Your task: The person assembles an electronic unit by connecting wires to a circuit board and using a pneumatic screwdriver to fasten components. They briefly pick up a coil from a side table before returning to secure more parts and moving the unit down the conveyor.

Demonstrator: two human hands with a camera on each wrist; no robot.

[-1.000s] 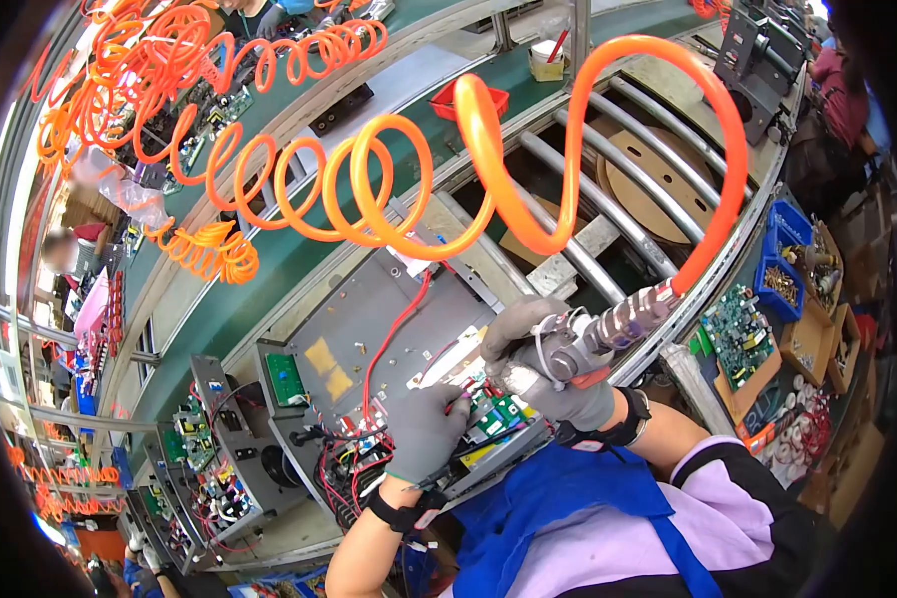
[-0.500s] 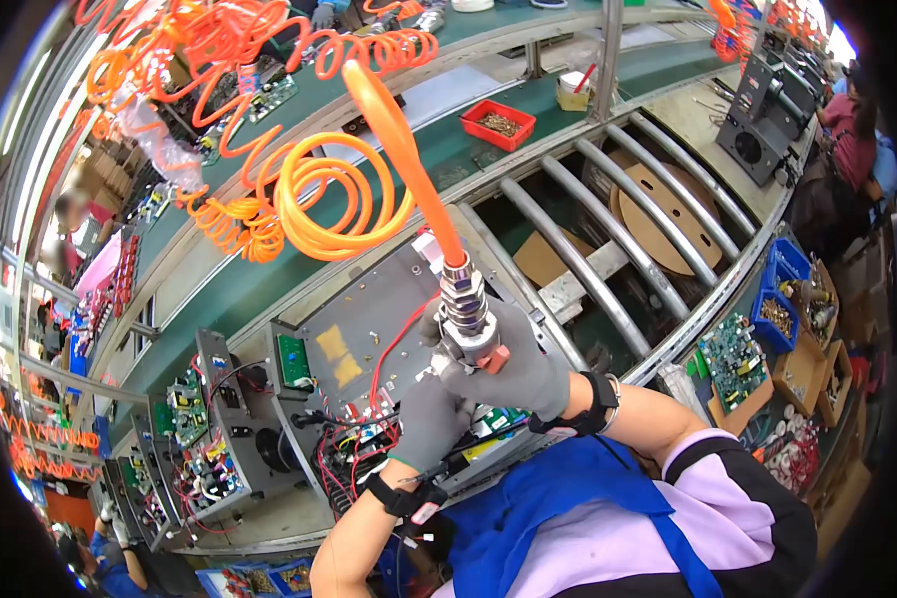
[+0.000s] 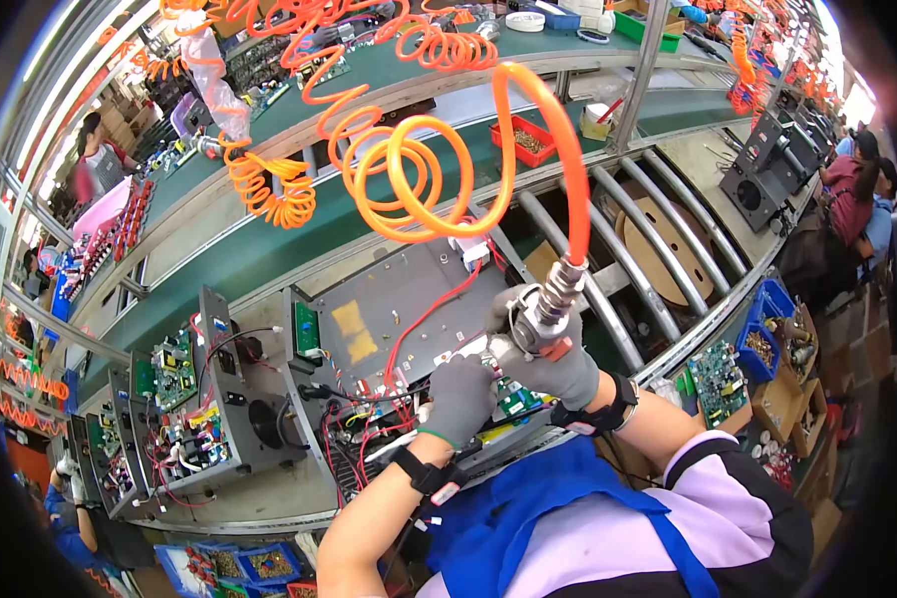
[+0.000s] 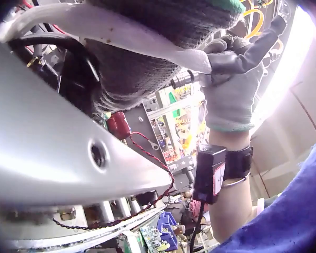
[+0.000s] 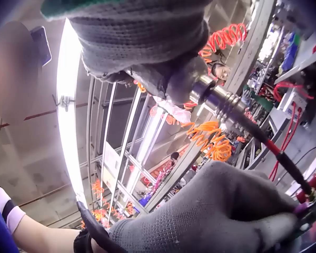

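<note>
In the head view, the right hand (image 3: 553, 369), in a grey glove, grips a metal power driver (image 3: 548, 307) held upright on an orange coiled hose (image 3: 576, 199). Beside it, the gloved left hand (image 3: 458, 399) rests over circuit boards and wires at the near edge of a grey metal chassis (image 3: 424, 289). The right wrist view shows the driver's dark shaft (image 5: 289, 171) reaching down to red terminals beside the left hand's fingertips (image 5: 284, 219). Those fingers are bent; what they may hold is hidden. A whitish strip (image 4: 121, 29) crosses the left glove in the left wrist view.
More chassis with boards (image 3: 204, 429) stand at the left. Metal rollers (image 3: 658, 239) lie beyond the right hand. On the right are a loose circuit board (image 3: 718, 379) and blue bins (image 3: 757, 344). A red tray (image 3: 528, 140) of small parts sits behind.
The driver, tilted toward the right one second ago, now stands upright close to the left hand. The hose has swung with it. The head view has shifted, and the left hand remains over the boards.
</note>
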